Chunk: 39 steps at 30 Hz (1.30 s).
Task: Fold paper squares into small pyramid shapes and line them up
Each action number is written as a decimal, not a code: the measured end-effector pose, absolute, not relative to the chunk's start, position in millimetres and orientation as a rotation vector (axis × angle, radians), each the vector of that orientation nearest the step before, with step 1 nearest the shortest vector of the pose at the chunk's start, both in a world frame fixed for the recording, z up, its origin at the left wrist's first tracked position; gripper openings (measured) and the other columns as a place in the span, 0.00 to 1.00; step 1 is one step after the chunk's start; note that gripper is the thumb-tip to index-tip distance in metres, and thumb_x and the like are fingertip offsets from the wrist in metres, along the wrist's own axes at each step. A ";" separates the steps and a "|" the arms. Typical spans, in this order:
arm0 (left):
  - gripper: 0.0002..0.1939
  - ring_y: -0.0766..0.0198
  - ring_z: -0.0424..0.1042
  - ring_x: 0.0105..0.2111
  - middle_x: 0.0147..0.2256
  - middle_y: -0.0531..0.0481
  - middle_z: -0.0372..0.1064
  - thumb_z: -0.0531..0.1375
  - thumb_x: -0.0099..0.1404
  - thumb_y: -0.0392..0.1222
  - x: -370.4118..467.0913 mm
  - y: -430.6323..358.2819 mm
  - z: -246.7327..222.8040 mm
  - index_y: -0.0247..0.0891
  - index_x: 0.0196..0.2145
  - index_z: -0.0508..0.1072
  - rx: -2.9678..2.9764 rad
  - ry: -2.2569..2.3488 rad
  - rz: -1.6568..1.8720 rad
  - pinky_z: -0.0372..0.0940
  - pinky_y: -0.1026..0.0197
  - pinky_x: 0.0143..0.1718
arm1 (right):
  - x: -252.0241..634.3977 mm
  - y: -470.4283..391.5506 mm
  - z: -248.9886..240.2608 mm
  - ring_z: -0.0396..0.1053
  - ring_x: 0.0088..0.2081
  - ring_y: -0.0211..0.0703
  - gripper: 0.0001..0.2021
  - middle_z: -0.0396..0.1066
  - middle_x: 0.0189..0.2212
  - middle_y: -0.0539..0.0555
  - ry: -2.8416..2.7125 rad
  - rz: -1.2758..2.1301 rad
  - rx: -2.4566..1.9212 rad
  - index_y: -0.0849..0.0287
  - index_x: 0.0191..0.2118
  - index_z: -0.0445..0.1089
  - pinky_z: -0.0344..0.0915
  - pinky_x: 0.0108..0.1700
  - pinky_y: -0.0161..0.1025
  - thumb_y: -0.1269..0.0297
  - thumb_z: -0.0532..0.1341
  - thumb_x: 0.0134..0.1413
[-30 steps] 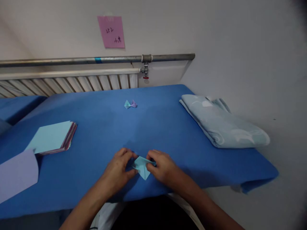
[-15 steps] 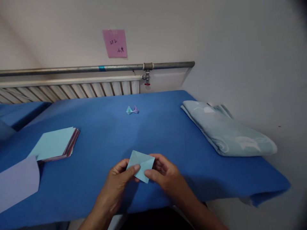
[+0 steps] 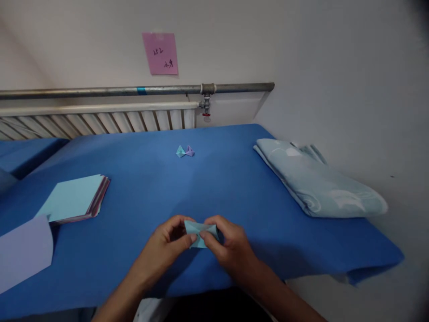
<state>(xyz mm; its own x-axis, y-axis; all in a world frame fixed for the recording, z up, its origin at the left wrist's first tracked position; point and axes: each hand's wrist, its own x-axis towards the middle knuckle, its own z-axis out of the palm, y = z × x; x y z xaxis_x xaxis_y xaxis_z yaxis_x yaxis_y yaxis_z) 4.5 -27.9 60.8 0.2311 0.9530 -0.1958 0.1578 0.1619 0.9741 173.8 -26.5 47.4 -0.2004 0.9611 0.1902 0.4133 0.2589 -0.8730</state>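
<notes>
At the near edge of a blue cover (image 3: 144,179), one piece of light-blue folded paper (image 3: 197,226) is pinched between two hands, its long axis running left to right and one long edge facing the wall (image 3: 228,40). The left hand (image 3: 164,246) is clamped on the left end, thumb on the near face; the right hand (image 3: 231,246) grips the right end, its thumb pressed near the middle. The two thumbs nearly meet.

Beyond them, toward the far edge, sit two small folded pieces, one teal (image 3: 180,152) and one purple (image 3: 190,151), side by side, inner points meeting or nearly so. To the left lies one stack of sheets (image 3: 72,194), light blue on top, with dark red among the edges; one lilac sheet (image 3: 27,250) overlaps its near corner and runs out of view. One folded blanket (image 3: 321,179), pale with white patterns, rests at right. Behind, one pink note (image 3: 161,53) bearing handwriting hangs above a metal pipe (image 3: 100,92), one red-handled valve (image 3: 206,105) and one white radiator (image 3: 134,120).
</notes>
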 end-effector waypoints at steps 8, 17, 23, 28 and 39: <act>0.06 0.63 0.72 0.36 0.34 0.52 0.75 0.55 0.63 0.35 -3.9 -23.8 45.3 0.41 0.35 0.72 2.035 1.184 0.969 0.65 0.59 0.40 | 180.8 -22.1 34.4 0.69 0.34 0.40 0.07 0.73 0.32 0.50 -1.990 0.637 -1.123 0.55 0.38 0.67 0.62 0.39 0.38 0.72 0.57 0.53; 0.12 0.59 0.70 0.40 0.38 0.45 0.73 0.48 0.65 0.27 -0.7 -41.8 17.0 0.36 0.38 0.70 2.735 1.226 0.850 0.62 0.53 0.45 | 189.8 -30.3 14.4 0.64 0.46 0.46 0.15 0.72 0.44 0.52 -2.450 0.193 -0.912 0.56 0.41 0.67 0.51 0.49 0.47 0.80 0.54 0.51; 0.12 0.56 0.69 0.48 0.46 0.45 0.73 0.52 0.65 0.32 -4.5 -62.2 14.0 0.36 0.44 0.70 2.637 1.303 0.746 0.56 0.50 0.52 | 195.8 -43.1 15.4 0.64 0.46 0.45 0.20 0.70 0.45 0.56 -2.454 0.442 -1.002 0.58 0.48 0.64 0.56 0.48 0.45 0.81 0.54 0.49; 0.10 0.58 0.71 0.44 0.42 0.47 0.75 0.52 0.67 0.33 -2.8 -67.7 7.3 0.37 0.39 0.73 2.623 1.421 0.910 0.57 0.51 0.51 | 201.3 -43.9 23.9 0.65 0.43 0.47 0.11 0.70 0.42 0.57 -2.388 0.505 -1.068 0.59 0.42 0.66 0.59 0.45 0.46 0.76 0.55 0.54; 0.10 0.59 0.70 0.43 0.39 0.50 0.75 0.53 0.67 0.34 -3.2 -69.8 2.9 0.41 0.39 0.73 2.460 1.536 0.920 0.58 0.51 0.48 | 206.1 -42.3 19.6 0.65 0.36 0.43 0.08 0.71 0.36 0.54 -2.271 0.513 -1.202 0.58 0.37 0.70 0.59 0.39 0.42 0.73 0.54 0.61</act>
